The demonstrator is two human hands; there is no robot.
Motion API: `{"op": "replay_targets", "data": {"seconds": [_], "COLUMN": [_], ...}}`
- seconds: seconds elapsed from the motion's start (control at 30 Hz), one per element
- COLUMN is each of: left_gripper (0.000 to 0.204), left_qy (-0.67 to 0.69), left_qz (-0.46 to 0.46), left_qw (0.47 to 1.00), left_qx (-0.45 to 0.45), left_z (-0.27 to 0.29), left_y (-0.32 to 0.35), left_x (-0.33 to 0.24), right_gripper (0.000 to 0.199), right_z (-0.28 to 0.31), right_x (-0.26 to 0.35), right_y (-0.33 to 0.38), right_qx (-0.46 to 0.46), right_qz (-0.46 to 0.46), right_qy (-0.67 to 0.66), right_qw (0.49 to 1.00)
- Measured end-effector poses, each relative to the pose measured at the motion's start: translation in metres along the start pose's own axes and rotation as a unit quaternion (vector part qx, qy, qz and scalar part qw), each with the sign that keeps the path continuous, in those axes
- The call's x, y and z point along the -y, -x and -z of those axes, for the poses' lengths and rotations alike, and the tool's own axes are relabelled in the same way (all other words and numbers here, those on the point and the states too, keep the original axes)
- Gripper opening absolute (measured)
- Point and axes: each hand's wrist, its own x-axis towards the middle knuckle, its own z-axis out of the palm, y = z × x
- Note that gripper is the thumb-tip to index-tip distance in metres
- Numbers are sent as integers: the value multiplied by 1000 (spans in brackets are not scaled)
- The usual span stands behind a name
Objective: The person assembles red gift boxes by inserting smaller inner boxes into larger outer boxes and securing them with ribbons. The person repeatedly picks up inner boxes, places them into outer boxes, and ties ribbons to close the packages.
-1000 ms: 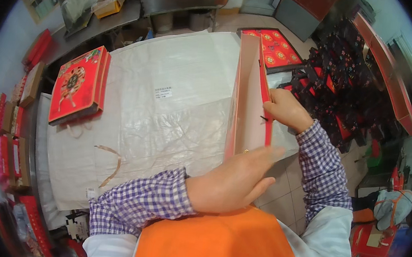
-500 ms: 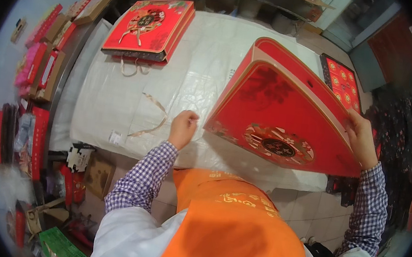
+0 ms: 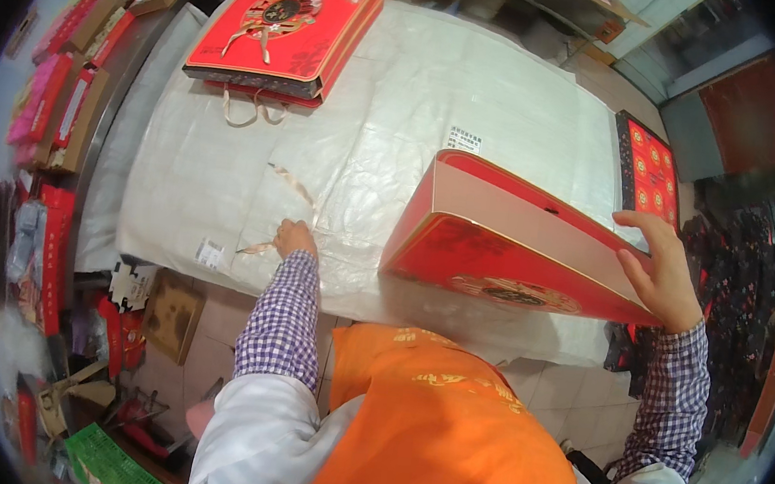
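A large red gift bag (image 3: pixel 507 258) with a round printed emblem stands on the white-covered table (image 3: pixel 388 139), its pale inside showing from above. A dark spot shows on its far panel. At its right end is my right hand (image 3: pixel 668 278), thumb and forefinger spread apart around the bag's upper edge. Left of the bag, a thin beige ribbon (image 3: pixel 291 181) lies on the table cover. My left hand (image 3: pixel 296 238) is down on this ribbon with fingers closed over its middle; the fingertips are partly hidden.
A finished-looking red box-shaped bag (image 3: pixel 286 32) with beige ribbons lies at the far left. A dark tray with red packs (image 3: pixel 651 169) sits at the far right. Boxes (image 3: pixel 69 109) line the left side. Dark patterned sheets (image 3: pixel 739 276) are stacked at right.
My left hand has moved left and down onto the ribbon. The bag has come down and tipped more upright, and my right hand has loosened from its edge, fingers spreading.
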Motion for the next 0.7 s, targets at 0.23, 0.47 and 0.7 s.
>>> {"op": "replay_targets", "data": {"seconds": [0.23,0.47,0.7], "left_gripper": [17,20,26], "left_qy": [391,455,317], "left_qz": [-86,-415,-637], "left_qw": [910,779,689], "left_qx": [-108,-120,-137], "left_z": [66,262,352], "left_y": [43,183,246], "left_x": [-25,-123,-255], "right_gripper": [46,32,18], "right_z": [-2,-28,-27], "right_x": [-3,-14,-33], "right_y": [21,35,38], "right_qx": [-33,-183,-95], "right_qz": [-7,94,106], "right_qy": [-5,-2,-206], "right_qw": [999,979,968]}}
